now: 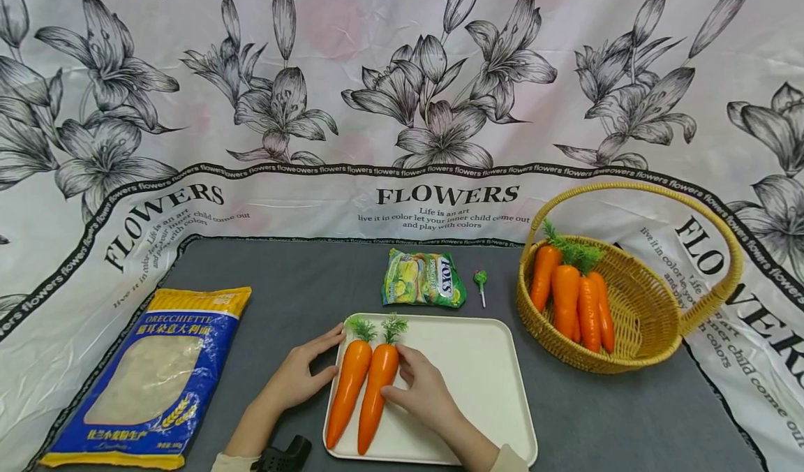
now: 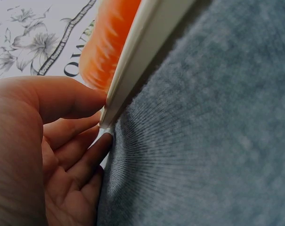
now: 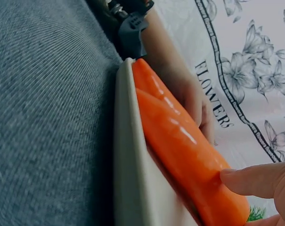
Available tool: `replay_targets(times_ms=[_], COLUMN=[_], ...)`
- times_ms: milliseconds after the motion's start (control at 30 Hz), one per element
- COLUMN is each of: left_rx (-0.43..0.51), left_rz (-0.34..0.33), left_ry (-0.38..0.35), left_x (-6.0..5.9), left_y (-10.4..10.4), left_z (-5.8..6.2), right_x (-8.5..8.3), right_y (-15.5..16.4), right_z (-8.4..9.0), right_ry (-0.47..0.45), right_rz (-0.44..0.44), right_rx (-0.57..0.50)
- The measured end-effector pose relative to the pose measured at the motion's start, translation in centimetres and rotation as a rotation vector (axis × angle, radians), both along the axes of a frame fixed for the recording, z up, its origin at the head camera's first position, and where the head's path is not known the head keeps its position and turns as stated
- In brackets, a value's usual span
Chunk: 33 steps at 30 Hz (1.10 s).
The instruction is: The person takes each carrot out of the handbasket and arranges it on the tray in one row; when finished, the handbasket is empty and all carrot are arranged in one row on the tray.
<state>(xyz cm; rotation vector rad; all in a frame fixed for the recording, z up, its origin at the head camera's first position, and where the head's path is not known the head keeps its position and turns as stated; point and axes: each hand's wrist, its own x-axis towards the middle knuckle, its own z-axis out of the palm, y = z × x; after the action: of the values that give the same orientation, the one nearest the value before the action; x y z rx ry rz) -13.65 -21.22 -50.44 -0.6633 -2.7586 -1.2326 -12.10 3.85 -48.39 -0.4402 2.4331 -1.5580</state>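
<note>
Carrots, two of them, lie side by side at the left end of the tray [image 1: 477,367] on the grey surface [image 1: 283,276]. The right hand [image 1: 422,388] rests relaxed fingers on the right carrot [image 1: 377,388], no closed grip. The left hand [image 1: 301,378] lies open against the tray's left rim, beside the left carrot [image 1: 347,392]. A basket [image 1: 653,332] holding more carrots stands right of the tray.

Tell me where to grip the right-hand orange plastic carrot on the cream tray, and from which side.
Probably grip the right-hand orange plastic carrot around its thick upper body, just below the green top, coming from above and the right. Its left flank lies against the other carrot, so only the right side, where the right hand touches it, is free above the cream tray.
</note>
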Motion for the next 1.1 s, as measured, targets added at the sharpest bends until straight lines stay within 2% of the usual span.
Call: replay_targets(times_ms=[267, 533, 800, 1100], left_rx=[-0.011, -0.012, -0.011, -0.011], left_rz=[-0.004, -0.009, -0.01, -0.005], left_ry=[0.002, 0.007, 0.01, 0.01], left_x=[-0.1, -0.1, -0.1, 0.0], left_y=[0.0, 0.1, 0.1, 0.0], left_z=[-0.1, -0.2, -0.1, -0.1], right_x=[0.0, -0.5, -1.5, -2.8], right_y=[0.5, 1.8, 3.7, 6.6], right_z=[0.5, 1.5, 2.8, 4.7], right_ry=[0.011, 0.025, -0.021, -0.018], right_rz=[-0.028, 0.012, 0.04, -0.086], right_rx=[0.063, 0.147, 0.088, 0.024])
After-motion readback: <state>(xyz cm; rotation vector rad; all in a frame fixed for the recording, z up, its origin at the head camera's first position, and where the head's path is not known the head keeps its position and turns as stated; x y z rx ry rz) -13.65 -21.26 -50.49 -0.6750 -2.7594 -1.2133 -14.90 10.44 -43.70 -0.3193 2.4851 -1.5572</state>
